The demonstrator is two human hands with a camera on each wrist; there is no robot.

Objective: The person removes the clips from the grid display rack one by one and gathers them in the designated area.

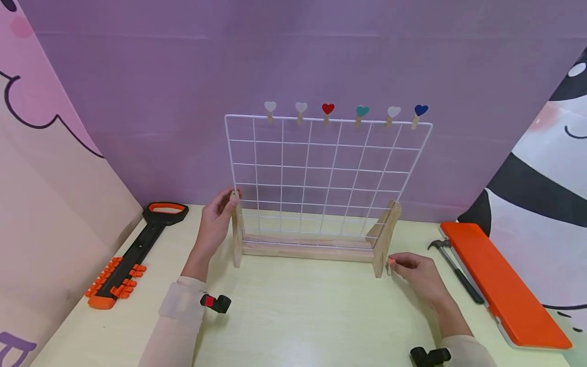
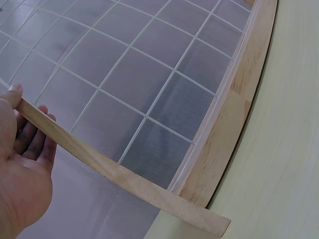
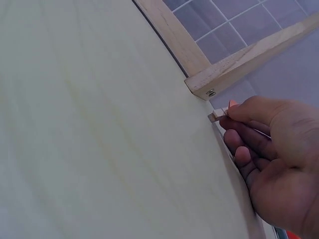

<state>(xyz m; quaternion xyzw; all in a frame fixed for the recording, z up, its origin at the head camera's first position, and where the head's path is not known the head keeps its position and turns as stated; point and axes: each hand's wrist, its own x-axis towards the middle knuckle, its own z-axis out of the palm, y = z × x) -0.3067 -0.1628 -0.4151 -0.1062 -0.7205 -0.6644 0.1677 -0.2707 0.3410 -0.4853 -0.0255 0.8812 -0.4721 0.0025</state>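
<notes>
A white wire grid (image 1: 321, 158) stands in a wooden base (image 1: 307, 251) in the middle of the table. Several small wooden clothespins with hearts line its top wire, among them a red one (image 1: 327, 108) and a dark blue one (image 1: 420, 110). My left hand (image 1: 215, 219) grips the top of the left wooden upright (image 2: 114, 174), thumb on the near side and fingers behind. Beside the foot of the right upright (image 1: 387, 237), my right hand (image 1: 419, 275) pinches a small wooden clothespin (image 3: 217, 114) with an orange heart, between thumb and forefinger. The fingertips partly cover it.
A black and orange tool (image 1: 137, 250) with orange clips along its sides lies at the left. On the right are a small hammer (image 1: 458, 275) and a long orange case (image 1: 504, 285). A purple backdrop (image 1: 160, 102) rises behind the table.
</notes>
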